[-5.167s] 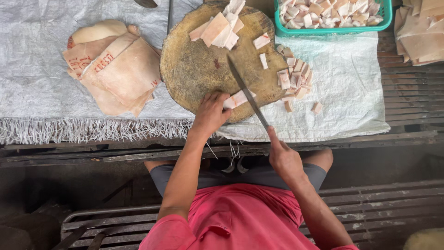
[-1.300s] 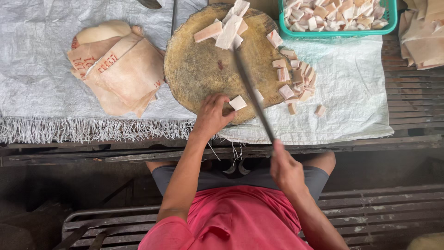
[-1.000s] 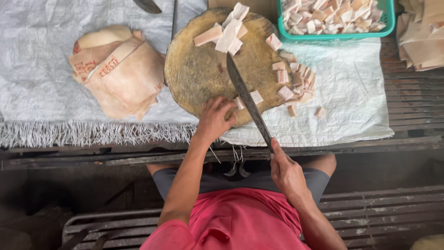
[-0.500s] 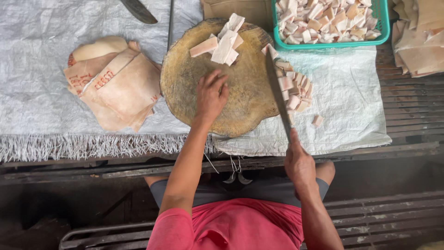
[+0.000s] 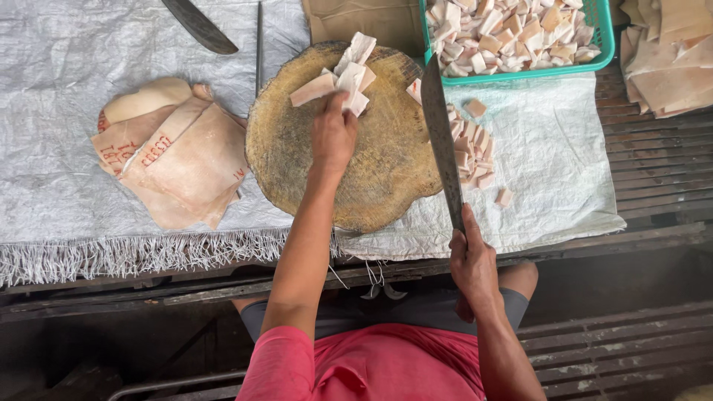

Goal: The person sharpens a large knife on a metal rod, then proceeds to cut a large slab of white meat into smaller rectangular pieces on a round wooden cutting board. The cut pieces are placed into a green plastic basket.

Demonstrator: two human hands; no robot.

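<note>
Hands work at a round, worn wooden chopping block (image 5: 349,148) on a desk. Left hand (image 5: 333,134) rests, fingers curled, on pale uncut meat strips (image 5: 338,78) at the block's far edge. Right hand (image 5: 471,260) grips a long steel knife (image 5: 442,141), blade pointing away, lengthwise. Green basket (image 5: 601,44) holds many cut cubes; folded skin slabs (image 5: 174,152) wait uncut.

A dark slatted wooden bench (image 5: 653,160) carries a white woven sheet (image 5: 67,52) with a frayed fringe.

One round board (image 5: 371,171), one green basket (image 5: 603,44), two knives: one (image 5: 443,141) held, one (image 5: 199,25) lying; two hands (image 5: 333,135) (image 5: 472,261).
</note>
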